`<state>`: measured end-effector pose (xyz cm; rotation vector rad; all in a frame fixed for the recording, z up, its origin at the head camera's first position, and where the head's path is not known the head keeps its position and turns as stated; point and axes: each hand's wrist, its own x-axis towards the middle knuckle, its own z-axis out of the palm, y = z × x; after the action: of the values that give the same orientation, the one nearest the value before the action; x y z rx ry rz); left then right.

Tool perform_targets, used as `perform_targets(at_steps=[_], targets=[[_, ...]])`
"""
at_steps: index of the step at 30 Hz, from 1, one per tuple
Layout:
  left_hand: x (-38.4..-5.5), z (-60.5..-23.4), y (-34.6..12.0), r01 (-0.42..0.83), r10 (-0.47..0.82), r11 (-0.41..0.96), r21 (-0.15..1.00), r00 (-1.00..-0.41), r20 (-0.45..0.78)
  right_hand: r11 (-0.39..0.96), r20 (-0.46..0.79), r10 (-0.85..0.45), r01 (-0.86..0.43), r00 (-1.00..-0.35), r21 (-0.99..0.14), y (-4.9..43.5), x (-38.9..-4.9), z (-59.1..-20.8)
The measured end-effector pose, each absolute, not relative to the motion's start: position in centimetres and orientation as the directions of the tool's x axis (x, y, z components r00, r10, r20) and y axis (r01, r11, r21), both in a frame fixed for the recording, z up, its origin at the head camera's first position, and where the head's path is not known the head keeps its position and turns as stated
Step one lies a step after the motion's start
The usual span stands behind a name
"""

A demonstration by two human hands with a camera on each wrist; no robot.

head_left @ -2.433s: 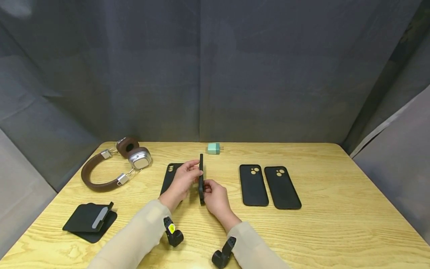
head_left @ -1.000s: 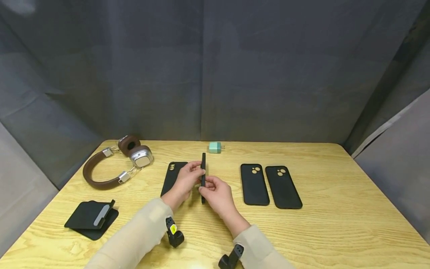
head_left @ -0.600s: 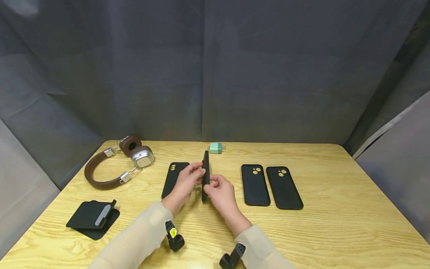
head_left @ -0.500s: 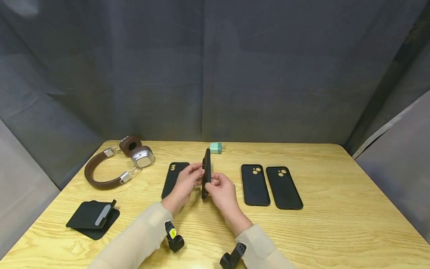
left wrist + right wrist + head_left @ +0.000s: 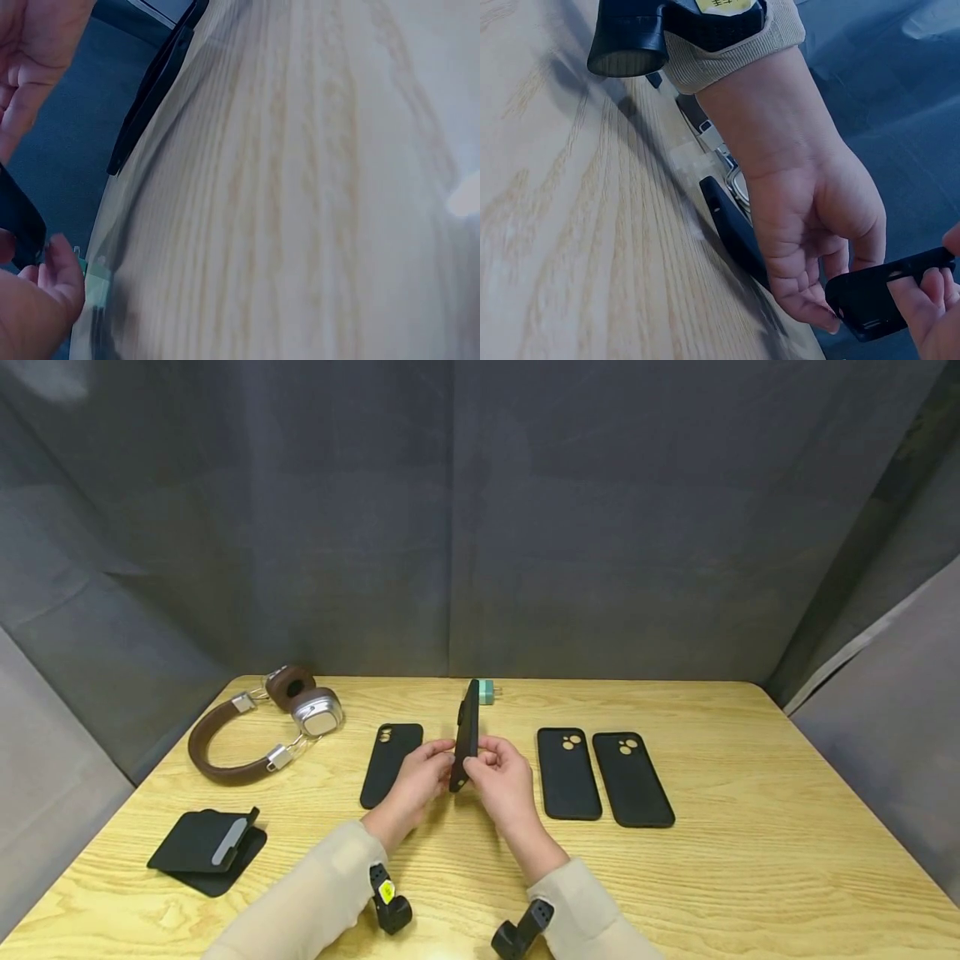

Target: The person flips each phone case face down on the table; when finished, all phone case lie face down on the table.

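Between both hands, a black phone case (image 5: 468, 731) stands edge-on over the table, its top leaning slightly right, with a raised bump on its left side. My left hand (image 5: 420, 781) grips its left side near the lower end with thumb and fingers. From the right, my right hand (image 5: 508, 783) pinches the case, thumb on the near edge and fingers behind. In the right wrist view the case (image 5: 866, 300) shows small cutouts along its rim, and right-hand fingers lie against its flat face. I cannot tell whether a phone is inside it.
Another black case (image 5: 392, 764) lies left of my hands, two more black cases (image 5: 568, 774) (image 5: 633, 779) to the right. A green plug charger (image 5: 487, 692) sits behind. Brown headphones (image 5: 225, 772) and a folded black stand (image 5: 198, 843) with a grey strip occupy the left side.
The held case has come a little nearer and right, tilting from edge-on so more of its left side shows. Both hands have shifted lower along it, uncovering the case lying at left.
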<state>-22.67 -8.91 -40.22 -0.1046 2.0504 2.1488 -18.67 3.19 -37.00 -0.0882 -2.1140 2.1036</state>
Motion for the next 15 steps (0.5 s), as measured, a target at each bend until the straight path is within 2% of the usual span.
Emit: perform_targets(at_steps=[5, 15], targets=[[-22.63, -40.13, -8.93, -0.177, 0.087, -0.093, 0.980, -0.982, -0.170, -0.024, 0.067, 0.147, -0.071, -0.987, -0.997, 3.25, -18.54, -36.91], [-22.74, -40.03, -9.13, -0.159, 0.025, -0.129, 0.979, -0.987, -0.158, -0.091, 0.039, 0.122, -0.050, -0.992, -0.995, 4.07, -18.56, -37.42]])
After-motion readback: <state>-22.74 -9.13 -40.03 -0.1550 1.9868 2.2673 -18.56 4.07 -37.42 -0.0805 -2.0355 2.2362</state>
